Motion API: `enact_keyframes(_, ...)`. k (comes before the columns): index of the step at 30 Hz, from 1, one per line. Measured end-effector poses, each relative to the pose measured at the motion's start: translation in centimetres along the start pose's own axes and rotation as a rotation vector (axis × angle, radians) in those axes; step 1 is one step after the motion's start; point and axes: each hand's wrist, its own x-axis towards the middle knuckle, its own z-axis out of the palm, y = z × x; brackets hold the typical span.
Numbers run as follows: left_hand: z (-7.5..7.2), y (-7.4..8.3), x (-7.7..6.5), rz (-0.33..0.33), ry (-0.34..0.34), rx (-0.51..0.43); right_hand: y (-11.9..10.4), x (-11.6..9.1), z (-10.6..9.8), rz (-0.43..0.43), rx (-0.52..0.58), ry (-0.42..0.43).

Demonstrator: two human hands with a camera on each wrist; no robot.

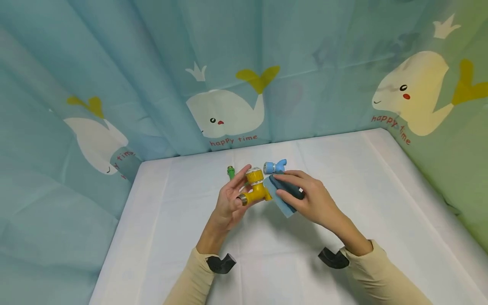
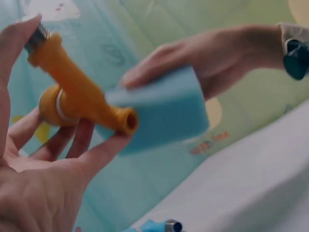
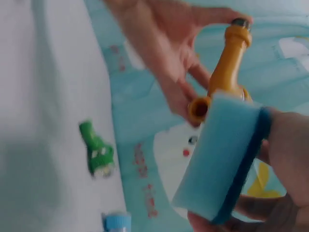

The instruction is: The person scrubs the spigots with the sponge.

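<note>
A yellow tap point(image 1: 258, 193) with a ribbed knob and a metal threaded end is held by my left hand point(image 1: 228, 205). The thumb lies on the threaded end, and the other fingers support the spout side, as the left wrist view shows. My right hand point(image 1: 319, 202) grips a light blue sponge point(image 1: 277, 197) with a dark blue scouring layer. In the head view the sponge is right beside the tap's spout; in the right wrist view it overlaps part of the tap point(image 3: 227, 67). Whether they touch I cannot tell.
Behind my hands, a green tap point(image 1: 231, 171) and a blue tap point(image 1: 275, 167) lie on the white-covered table point(image 1: 171, 237). A curtain point(image 1: 160, 84) printed with whales stands along the table's far edge and sides. Black wrist mounts point(image 1: 221, 264) sit on both sleeves.
</note>
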Motion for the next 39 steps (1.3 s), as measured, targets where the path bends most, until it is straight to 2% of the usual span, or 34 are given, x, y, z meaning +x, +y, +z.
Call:
enact_keyframes(3,-0.5,0.2,0.0,0.021,-0.054,-0.001,-0.1,0.1,-0.1,0.006,0.048,-0.066)
enact_keyframes(6,-0.8,0.4,-0.1,0.022,-0.091,0.015,0.1,-0.1,-0.3,0.025,0.005,-0.147)
enact_keyframes(10,-1.0,0.6,-0.2,0.011,-0.102,0.035,0.2,-0.2,-0.6,0.033,-0.015,-0.154)
enact_keyframes(13,-1.2,0.8,-0.1,0.012,-0.094,0.031,0.3,-0.2,-1.0,0.025,0.052,-0.091)
enact_keyframes(15,-1.3,1.0,-0.1,0.014,-0.091,0.021,0.3,0.0,-1.1,0.039,0.119,-0.084)
enact_keyframes(17,-1.5,1.1,-0.1,0.021,-0.099,0.017,0.3,0.1,-1.2,0.070,0.203,-0.135)
enact_keyframes(21,-1.8,1.1,-0.3,0.034,-0.151,0.036,0.6,0.3,-1.3,0.153,0.306,-0.309)
enact_keyframes(25,-1.9,1.1,-0.2,0.026,-0.195,0.052,0.8,0.2,-1.8,0.177,0.360,-0.302)
enact_keyframes(28,-1.8,1.1,0.0,0.041,-0.177,0.020,0.8,0.4,-1.8,0.167,0.395,-0.305)
enact_keyframes(30,-1.7,0.9,0.0,0.045,-0.150,-0.003,0.8,0.3,-1.6,0.167,0.378,-0.319)
enact_keyframes(32,-1.6,0.6,-0.1,0.036,-0.106,-0.032,1.0,0.0,-1.4,0.167,0.330,-0.282)
enact_keyframes(34,-1.2,0.4,-0.1,0.013,-0.028,-0.053,0.9,-0.3,-1.2,0.146,0.281,-0.187)
enact_keyframes(37,-0.3,0.2,0.3,-0.016,0.097,-0.099,0.3,-0.3,-0.5,0.026,0.203,0.013)
enact_keyframes(39,0.2,0.0,0.6,-0.023,0.160,-0.113,0.0,-0.2,0.3,-0.059,0.133,0.114)
